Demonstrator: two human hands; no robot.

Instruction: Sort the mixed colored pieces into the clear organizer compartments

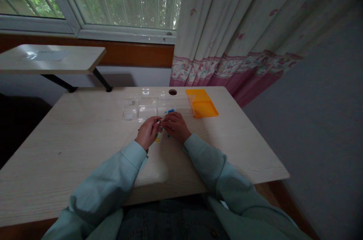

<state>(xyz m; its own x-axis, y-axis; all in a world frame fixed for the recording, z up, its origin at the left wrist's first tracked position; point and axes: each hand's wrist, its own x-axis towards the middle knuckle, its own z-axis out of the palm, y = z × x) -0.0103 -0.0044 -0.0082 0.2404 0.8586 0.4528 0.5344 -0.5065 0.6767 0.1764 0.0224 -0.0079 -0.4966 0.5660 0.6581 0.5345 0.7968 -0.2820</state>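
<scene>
My left hand (148,133) and my right hand (177,128) meet over the middle of the table, fingers bent and pinched together. Between the fingertips is something small that I cannot make out, partly pale and shiny. Small blue pieces (170,111) lie just beyond my right hand. Below the fingers are a small yellow piece (157,140) and a dark greenish piece (168,136). Behind my hands stands a clear plastic compartment tray (148,111), its right part partly hidden. An orange plastic case (204,108) lies to the right of it.
The pale wooden table (93,145) has a round cable hole (172,92) near its back edge. A raised shelf (51,58) on black legs stands at the back left. A window and a flowered curtain (215,35) are behind, with a wall to the right.
</scene>
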